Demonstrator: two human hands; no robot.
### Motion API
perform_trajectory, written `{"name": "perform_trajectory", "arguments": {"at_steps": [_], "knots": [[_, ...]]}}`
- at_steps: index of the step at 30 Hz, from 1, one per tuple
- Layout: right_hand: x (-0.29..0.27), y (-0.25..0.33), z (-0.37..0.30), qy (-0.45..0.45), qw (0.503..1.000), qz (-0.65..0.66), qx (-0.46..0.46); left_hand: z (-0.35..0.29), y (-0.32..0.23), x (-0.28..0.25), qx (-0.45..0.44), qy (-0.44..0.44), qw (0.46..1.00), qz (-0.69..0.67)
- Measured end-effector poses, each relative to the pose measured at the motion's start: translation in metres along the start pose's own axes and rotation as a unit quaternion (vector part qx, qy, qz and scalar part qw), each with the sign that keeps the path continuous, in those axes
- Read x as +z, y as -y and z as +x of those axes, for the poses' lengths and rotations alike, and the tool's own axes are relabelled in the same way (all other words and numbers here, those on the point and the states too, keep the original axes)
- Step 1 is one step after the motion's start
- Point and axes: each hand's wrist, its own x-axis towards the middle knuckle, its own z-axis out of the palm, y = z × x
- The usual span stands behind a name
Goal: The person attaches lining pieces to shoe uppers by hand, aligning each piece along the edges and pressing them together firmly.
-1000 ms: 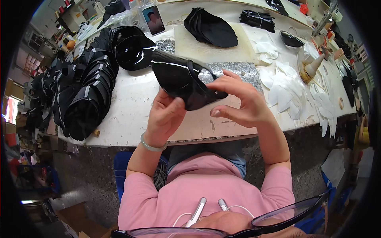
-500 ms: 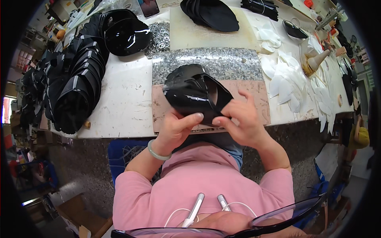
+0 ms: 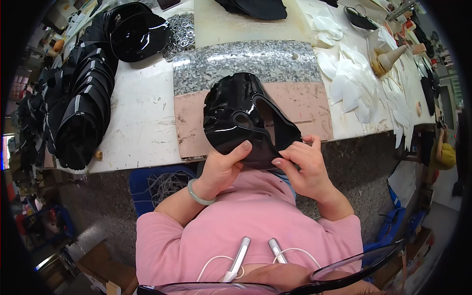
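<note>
A glossy black shoe upper piece [image 3: 241,115] with cut-out openings is held up over the front edge of the worktable. My left hand [image 3: 223,164] grips its lower edge from below, thumb pressed on the shiny face. My right hand [image 3: 302,160] pinches the right lower tip of the same piece between fingers and thumb. A pale green bangle sits on my left wrist. The piece hangs above a pink and grey speckled work slab [image 3: 305,101].
A long stack of similar black pieces [image 3: 81,105] lines the table's left side, with one more black piece [image 3: 137,37] at the back. White cut shapes [image 3: 349,86] lie to the right. A paper cone [image 3: 391,56] stands behind them. Blue crate [image 3: 157,184] under the table.
Both hands have drawn the black piece from mid-table toward my body, to the front edge. The piece has been turned, and my right hand now pinches its lower right tip.
</note>
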Motion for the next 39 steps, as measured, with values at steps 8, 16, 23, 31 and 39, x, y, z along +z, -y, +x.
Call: {"name": "perform_trajectory", "arguments": {"at_steps": [8,16,23,31,39], "knots": [[0.006,0.012,0.024,-0.122,0.989,-0.04,-0.072,0.006,0.006,0.008,0.092,0.013,0.993,0.078],[0.013,0.012,0.047,-0.186,0.973,0.069,-0.117,0.014,-0.016,0.023,0.289,-0.007,0.941,0.174],[0.003,0.027,0.059,-0.152,0.963,0.224,-0.006,0.025,-0.029,0.029,0.417,-0.003,0.83,0.37],[0.005,0.01,0.063,-0.129,0.987,0.098,-0.019,0.026,-0.039,0.01,0.296,-0.005,0.919,0.262],[0.01,0.013,0.065,-0.153,0.984,0.077,-0.047,0.024,-0.059,0.009,0.157,-0.006,0.959,0.236]]}}
